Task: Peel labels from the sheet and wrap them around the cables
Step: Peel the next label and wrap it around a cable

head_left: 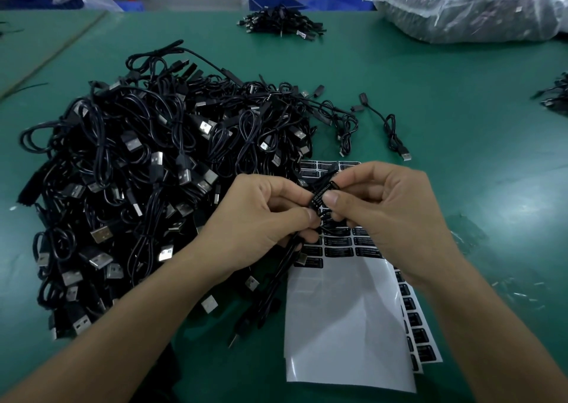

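Observation:
My left hand [261, 215] pinches a thin black cable [278, 276] that hangs down toward the table. My right hand [390, 215] pinches a black label [321, 196] with white print, held against the same cable between both thumbs. Under my hands lies the white label sheet [344, 319]; its lower part is bare backing, with rows of black labels on the upper part and along the right edge. A big heap of black USB cables [147, 181] lies to the left.
A green mat [461, 110] covers the table. Two loose cables [390, 132] lie beyond the sheet. A small cable pile [279, 23] sits at the back, another [558, 94] at the right edge. A clear plastic bag [470, 6] fills the back right corner.

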A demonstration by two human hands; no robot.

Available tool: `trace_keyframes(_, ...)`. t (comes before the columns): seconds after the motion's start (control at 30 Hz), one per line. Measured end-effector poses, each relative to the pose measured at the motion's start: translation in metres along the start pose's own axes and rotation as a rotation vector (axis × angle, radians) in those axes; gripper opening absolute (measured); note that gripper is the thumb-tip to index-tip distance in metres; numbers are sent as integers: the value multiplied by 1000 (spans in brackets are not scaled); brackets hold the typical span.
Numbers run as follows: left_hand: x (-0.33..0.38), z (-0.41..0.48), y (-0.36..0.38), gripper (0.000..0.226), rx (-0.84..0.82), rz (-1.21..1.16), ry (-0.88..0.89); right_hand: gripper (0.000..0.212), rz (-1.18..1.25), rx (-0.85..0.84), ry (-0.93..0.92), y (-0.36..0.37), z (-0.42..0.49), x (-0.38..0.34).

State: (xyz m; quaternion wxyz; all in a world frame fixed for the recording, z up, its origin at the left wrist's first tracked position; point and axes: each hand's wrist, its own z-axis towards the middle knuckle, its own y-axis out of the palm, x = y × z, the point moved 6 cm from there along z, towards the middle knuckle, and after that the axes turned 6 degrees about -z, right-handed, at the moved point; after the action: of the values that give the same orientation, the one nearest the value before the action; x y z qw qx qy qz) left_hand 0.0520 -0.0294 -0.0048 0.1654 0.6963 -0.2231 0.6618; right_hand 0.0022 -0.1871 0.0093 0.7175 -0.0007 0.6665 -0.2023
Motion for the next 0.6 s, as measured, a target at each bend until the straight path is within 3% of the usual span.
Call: trace_keyframes(0.6,-3,5,1,9,-15,16,3,19,-43,25,-17,-4,1,-1)
